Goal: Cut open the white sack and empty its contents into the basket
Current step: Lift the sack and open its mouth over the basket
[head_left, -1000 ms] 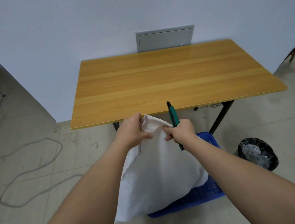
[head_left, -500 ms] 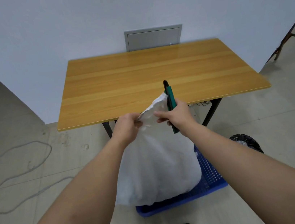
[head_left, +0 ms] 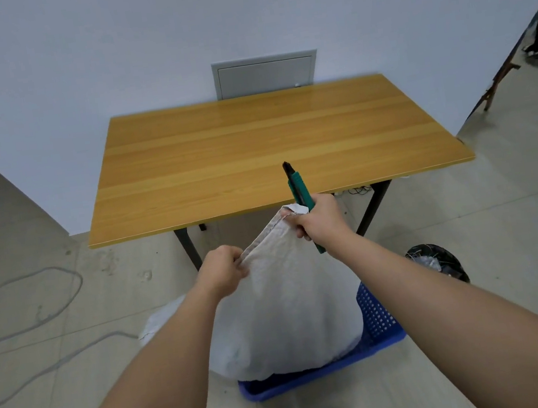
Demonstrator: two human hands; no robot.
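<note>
Sack [head_left: 296,307] of white cloth stands in the blue basket [head_left: 377,323] on the floor, just before the table [head_left: 252,144]. Left hand [head_left: 223,272] pinches its top hem; right hand [head_left: 323,222] has hem and green knife [head_left: 298,187] in its grip.

No readable text, label, brand, number or sign anywhere. White sack [head_left: 289,308] below fingers: plain weave, no print visible. Green knife [head_left: 300,196] above right-hand fingers: no legible marking. Blue basket [head_left: 377,318] and grey wall panel [head_left: 266,74]: unmarked.
</note>
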